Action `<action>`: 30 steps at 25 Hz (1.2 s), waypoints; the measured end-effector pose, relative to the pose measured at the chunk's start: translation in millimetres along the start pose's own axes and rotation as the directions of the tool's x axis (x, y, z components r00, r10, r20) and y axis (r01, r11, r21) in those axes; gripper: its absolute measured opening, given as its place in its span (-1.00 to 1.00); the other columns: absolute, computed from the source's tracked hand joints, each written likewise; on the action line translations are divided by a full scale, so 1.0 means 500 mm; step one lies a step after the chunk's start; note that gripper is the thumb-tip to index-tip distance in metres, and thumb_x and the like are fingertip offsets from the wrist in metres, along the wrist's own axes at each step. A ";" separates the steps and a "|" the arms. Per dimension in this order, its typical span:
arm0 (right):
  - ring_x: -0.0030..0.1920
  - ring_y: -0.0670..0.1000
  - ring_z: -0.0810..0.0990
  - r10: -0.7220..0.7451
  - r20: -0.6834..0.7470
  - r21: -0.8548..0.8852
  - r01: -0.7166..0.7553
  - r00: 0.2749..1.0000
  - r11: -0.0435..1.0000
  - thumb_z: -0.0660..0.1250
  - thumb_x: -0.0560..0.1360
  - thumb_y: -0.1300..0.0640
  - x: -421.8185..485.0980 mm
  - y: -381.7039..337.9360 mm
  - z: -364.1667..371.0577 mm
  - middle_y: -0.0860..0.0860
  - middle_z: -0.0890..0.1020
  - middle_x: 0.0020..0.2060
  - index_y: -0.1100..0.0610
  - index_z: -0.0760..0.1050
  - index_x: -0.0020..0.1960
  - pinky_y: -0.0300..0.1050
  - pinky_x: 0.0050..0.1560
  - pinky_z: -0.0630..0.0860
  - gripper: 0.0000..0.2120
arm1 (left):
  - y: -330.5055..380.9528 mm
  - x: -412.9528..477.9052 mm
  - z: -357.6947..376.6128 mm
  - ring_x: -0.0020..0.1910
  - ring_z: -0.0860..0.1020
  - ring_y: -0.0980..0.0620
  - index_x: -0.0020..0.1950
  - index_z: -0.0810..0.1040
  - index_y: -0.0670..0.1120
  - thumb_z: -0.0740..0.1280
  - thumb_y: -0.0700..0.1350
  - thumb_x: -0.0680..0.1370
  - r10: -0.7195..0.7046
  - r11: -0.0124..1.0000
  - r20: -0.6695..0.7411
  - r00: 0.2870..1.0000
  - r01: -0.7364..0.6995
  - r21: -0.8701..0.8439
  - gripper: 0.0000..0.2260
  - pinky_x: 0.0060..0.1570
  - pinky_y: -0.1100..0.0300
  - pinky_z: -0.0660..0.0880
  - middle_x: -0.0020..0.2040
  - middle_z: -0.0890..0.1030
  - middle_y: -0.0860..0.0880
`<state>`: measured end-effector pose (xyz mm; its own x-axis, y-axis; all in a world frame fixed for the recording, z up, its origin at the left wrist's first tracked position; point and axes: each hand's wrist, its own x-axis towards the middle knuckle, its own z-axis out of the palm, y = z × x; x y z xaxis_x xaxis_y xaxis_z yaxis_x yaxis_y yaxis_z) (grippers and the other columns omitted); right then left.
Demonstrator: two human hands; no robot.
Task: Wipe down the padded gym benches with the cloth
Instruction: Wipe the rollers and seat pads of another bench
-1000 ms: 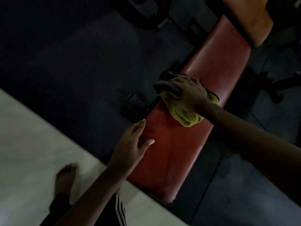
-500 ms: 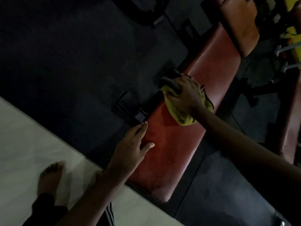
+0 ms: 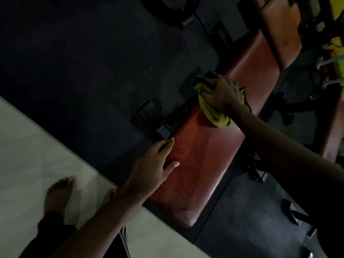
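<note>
Cloth (image 3: 214, 113) clutched by right hand (image 3: 221, 94) on bench (image 3: 202, 157); left hand (image 3: 152, 166) lies flat, fingers straight.

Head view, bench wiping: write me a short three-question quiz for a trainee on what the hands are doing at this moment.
1. True or false: the right hand grips the cloth on the red bench pad.
2. Multiple choice: the left hand is A) lifting the cloth, B) resting open on the pad near its edge, C) hanging clear of the bench.
3. Fill in: the cloth's colour is ____.
Key: 1 true; 2 B; 3 yellow.
</note>
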<state>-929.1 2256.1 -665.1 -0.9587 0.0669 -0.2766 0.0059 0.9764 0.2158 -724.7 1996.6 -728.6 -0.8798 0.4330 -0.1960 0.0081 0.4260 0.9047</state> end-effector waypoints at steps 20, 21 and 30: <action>0.33 0.05 0.52 -0.063 0.076 0.033 0.060 0.995 0.998 0.12 0.44 -0.44 -0.157 -0.123 0.022 -0.08 0.61 0.29 -0.10 0.62 0.19 0.09 0.38 0.32 -0.42 | -0.040 -0.100 -0.073 0.20 0.48 0.10 0.49 0.44 0.02 0.34 0.20 0.56 -0.185 0.979 0.125 0.975 0.195 -0.066 -0.46 0.10 0.29 0.39 0.30 0.46 0.05; 0.34 0.05 0.51 -0.041 0.051 0.033 0.039 0.998 0.999 0.13 0.45 -0.43 -0.172 -0.133 0.032 -0.09 0.60 0.29 -0.10 0.62 0.19 0.09 0.39 0.31 -0.44 | -0.042 -0.102 -0.075 0.17 0.47 0.14 0.48 0.45 0.03 0.35 0.20 0.56 -0.186 0.976 0.126 0.975 0.198 -0.095 -0.47 0.09 0.31 0.38 0.28 0.46 0.07; 0.28 0.12 0.54 -0.096 -0.036 0.146 0.100 0.995 0.984 0.19 0.43 -0.37 -0.251 -0.185 0.044 0.00 0.67 0.13 -0.02 0.66 0.11 0.13 0.36 0.33 -0.46 | -0.085 -0.143 -0.094 0.08 0.64 0.22 0.16 0.63 0.08 0.08 0.17 0.68 -0.406 0.478 0.339 0.849 0.513 -0.713 -0.64 0.17 0.09 0.56 0.06 0.69 0.15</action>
<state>-802.8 2162.1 -671.0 -0.9644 -0.0348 -0.2620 -0.0491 0.9976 0.0481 -684.4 1909.9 -735.3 -0.5889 0.4637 -0.6619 -0.7866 -0.1406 0.6013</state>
